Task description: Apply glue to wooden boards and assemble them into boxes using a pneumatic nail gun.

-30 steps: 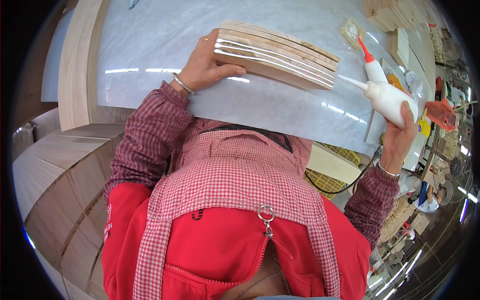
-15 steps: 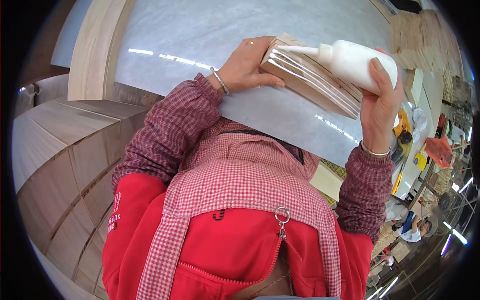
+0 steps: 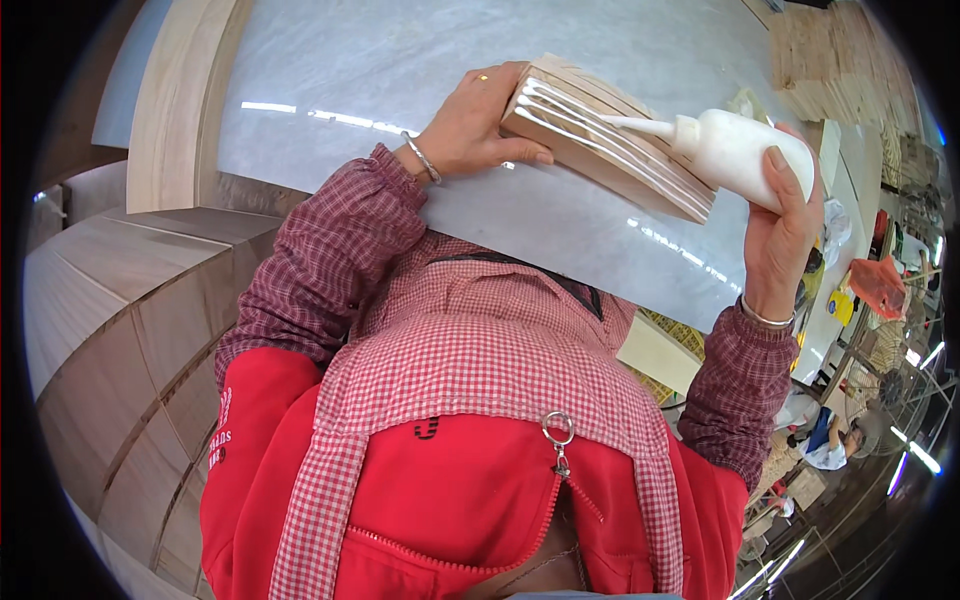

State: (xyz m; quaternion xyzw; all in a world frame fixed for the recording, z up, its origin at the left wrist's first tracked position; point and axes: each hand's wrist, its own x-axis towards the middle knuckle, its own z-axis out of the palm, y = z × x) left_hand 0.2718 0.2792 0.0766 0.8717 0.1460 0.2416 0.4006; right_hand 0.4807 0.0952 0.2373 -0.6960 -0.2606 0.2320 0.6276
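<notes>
My left hand (image 3: 478, 125) is closed round the left end of a bundle of wooden strips (image 3: 580, 150), its thumb along the near side. The strips are stacked side by side above the grey tabletop, slanting down to the right. White beads of what looks like glue run lengthwise along several of their upper edges. My right hand (image 3: 782, 235) grips a white squeeze bottle (image 3: 745, 152), tipped so that its thin nozzle points left. The nozzle's tip is over the strips, at a white bead near their left part; whether it touches the wood I cannot tell.
A thick wooden board stack (image 3: 185, 110) stands at the table's left. Stacked wood pieces (image 3: 825, 60) lie at the far right. A red plastic bag (image 3: 878, 288) and a yellow item (image 3: 840, 306) are on the right-hand surface. Another person (image 3: 828, 445) is in the right background.
The bottle's nozzle has moved from the strips' left end towards the right, leaving another white line. My right hand has shifted right and slightly down; the strips have moved slightly left and up.
</notes>
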